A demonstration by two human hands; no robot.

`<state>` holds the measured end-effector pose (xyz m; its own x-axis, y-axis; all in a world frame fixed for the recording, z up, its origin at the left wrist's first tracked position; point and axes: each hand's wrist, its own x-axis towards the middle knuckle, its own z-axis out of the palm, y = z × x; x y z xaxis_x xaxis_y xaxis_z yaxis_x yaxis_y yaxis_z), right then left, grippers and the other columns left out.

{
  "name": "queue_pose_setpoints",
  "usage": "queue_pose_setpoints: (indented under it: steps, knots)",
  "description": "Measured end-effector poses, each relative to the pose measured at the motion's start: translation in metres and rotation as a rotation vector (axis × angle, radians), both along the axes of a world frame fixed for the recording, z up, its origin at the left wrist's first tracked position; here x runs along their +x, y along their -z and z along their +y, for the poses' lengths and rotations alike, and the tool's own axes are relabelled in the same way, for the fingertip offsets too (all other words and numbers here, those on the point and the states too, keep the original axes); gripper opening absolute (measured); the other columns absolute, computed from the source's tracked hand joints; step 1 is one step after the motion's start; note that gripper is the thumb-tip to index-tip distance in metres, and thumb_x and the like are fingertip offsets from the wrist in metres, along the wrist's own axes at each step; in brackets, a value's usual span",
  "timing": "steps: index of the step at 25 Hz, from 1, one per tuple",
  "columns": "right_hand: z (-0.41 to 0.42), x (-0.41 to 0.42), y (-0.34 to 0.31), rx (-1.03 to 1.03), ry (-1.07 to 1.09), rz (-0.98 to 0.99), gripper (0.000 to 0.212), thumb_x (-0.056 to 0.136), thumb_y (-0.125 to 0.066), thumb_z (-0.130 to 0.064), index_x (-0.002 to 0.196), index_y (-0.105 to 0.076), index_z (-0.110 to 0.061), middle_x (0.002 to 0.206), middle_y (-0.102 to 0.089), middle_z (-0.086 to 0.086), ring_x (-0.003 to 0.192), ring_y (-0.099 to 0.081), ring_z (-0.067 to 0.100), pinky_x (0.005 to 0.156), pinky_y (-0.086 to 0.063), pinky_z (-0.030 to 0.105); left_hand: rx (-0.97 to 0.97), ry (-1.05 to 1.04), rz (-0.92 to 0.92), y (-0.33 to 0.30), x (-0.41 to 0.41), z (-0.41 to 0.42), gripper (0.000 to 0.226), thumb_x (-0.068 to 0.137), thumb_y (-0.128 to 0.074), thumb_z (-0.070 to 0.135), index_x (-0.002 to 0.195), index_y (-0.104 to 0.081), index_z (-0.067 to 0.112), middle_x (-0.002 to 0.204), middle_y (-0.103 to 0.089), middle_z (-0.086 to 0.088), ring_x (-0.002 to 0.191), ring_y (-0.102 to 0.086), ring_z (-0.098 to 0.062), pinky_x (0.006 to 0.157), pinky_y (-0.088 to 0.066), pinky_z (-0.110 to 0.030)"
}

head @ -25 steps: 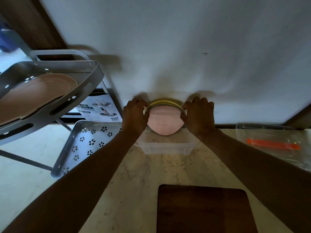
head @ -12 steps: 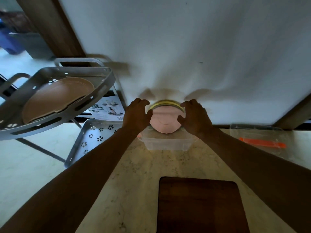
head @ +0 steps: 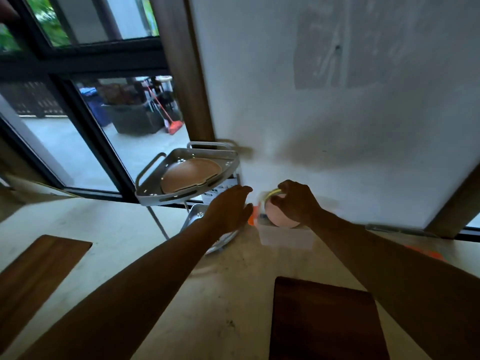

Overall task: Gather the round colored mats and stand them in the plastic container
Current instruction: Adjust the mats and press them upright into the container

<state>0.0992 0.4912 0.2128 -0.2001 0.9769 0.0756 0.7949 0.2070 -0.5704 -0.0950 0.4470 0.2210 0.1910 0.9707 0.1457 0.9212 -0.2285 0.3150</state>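
Mats (head: 279, 215) stand upright in the container (head: 284, 236); the left hand (head: 230, 207) has let go, fingers spread, while right hand (head: 296, 202) fingers still pinch their top edge, so the placing looks nearly finished.

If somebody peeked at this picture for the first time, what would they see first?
Probably the two hands in the middle: the right hand grips round mats standing on edge in a clear container by the white wall, and the left hand hangs open beside them. Next, the grey rack to the left, with a brown plate lying in it.
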Motion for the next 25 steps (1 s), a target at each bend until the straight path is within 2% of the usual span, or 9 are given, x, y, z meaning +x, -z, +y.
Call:
queue_pose_setpoints:
  steps: [4,8,11,15,17,19,21,23,25]
  knots:
    - [-0.021,-0.043,-0.024,-0.001,-0.034,0.073,0.04,0.09,-0.061,-0.041,0.114,-0.065,-0.01,0.117,-0.069,0.01,0.11,-0.061,0.025,0.088,-0.038,0.026,0.117,-0.001,-0.007,-0.036,-0.025,-0.037,0.039,0.093,-0.055,0.027,0.131,-0.055,0.015,0.133,-0.06,-0.01,0.117,-0.059,-0.026,0.095,-0.049,-0.039]
    - [-0.038,-0.09,-0.04,-0.019,-0.132,0.074,0.041,0.095,-0.052,-0.042,0.093,-0.072,-0.007,0.099,-0.071,0.015,0.096,-0.066,0.03,0.075,-0.044,0.031,0.271,-0.069,0.045,-0.057,-0.063,-0.051,0.027,0.09,-0.059,0.021,0.115,-0.066,0.012,0.113,-0.066,-0.01,0.101,-0.062,-0.027,0.082,-0.054,-0.041]
    - [-0.039,-0.117,-0.04,-0.193,-0.074,0.208,0.039,0.091,-0.054,-0.044,0.09,-0.07,-0.009,0.088,-0.072,0.014,0.081,-0.068,0.03,0.059,-0.049,0.029,0.323,-0.147,0.112,-0.059,-0.09,-0.046,0.029,0.087,-0.062,0.022,0.114,-0.067,0.011,0.115,-0.066,-0.011,0.103,-0.06,-0.029,0.083,-0.054,-0.044]
    - [-0.031,-0.154,-0.037,-0.227,-0.045,0.363,0.042,0.091,-0.056,-0.045,0.092,-0.07,-0.005,0.086,-0.074,0.013,0.08,-0.072,0.029,0.079,-0.058,0.043,0.263,-0.17,0.096,-0.047,-0.116,-0.027,0.043,0.084,-0.068,0.032,0.122,-0.062,0.012,0.126,-0.064,-0.01,0.11,-0.06,-0.029,0.084,-0.057,-0.041]
    - [-0.022,-0.168,-0.036,-0.285,0.055,0.509,0.043,0.091,-0.056,-0.048,0.089,-0.066,-0.007,0.072,-0.073,0.009,0.061,-0.072,0.025,0.064,-0.062,0.039,0.245,-0.156,0.076,-0.037,-0.124,-0.015,0.043,0.083,-0.069,0.034,0.121,-0.065,0.015,0.125,-0.065,-0.008,0.107,-0.062,-0.027,0.081,-0.057,-0.041]
    - [-0.016,-0.178,-0.034,-0.348,0.133,0.593,0.041,0.089,-0.057,-0.048,0.09,-0.063,-0.008,0.068,-0.072,0.008,0.053,-0.071,0.023,0.051,-0.06,0.032,0.247,-0.114,0.062,-0.029,-0.127,-0.006,0.03,0.085,-0.067,0.029,0.113,-0.07,0.017,0.115,-0.069,-0.006,0.098,-0.065,-0.023,0.078,-0.057,-0.036]
    - [-0.011,-0.185,-0.032,-0.351,0.12,0.554,0.037,0.091,-0.056,-0.04,0.096,-0.065,-0.004,0.075,-0.073,0.01,0.058,-0.072,0.024,0.055,-0.061,0.035,0.254,-0.091,0.022,-0.022,-0.129,0.002,0.021,0.088,-0.061,0.021,0.104,-0.074,0.017,0.105,-0.071,-0.004,0.09,-0.066,-0.02,0.075,-0.056,-0.035]
    - [-0.009,-0.189,-0.03,-0.242,0.092,0.429,0.032,0.094,-0.055,-0.03,0.105,-0.065,-0.002,0.09,-0.073,0.014,0.076,-0.073,0.028,0.072,-0.061,0.041,0.261,-0.095,-0.017,-0.019,-0.131,0.006,0.02,0.091,-0.058,0.019,0.102,-0.074,0.016,0.102,-0.072,-0.003,0.086,-0.066,-0.019,0.074,-0.056,-0.036]
    - [-0.006,-0.193,-0.031,-0.211,0.092,0.424,0.032,0.092,-0.052,-0.028,0.098,-0.067,-0.001,0.092,-0.072,0.017,0.084,-0.071,0.032,0.079,-0.058,0.044,0.279,-0.082,-0.023,-0.019,-0.133,0.008,0.02,0.092,-0.057,0.02,0.101,-0.075,0.016,0.1,-0.073,-0.004,0.084,-0.066,-0.02,0.073,-0.056,-0.036]
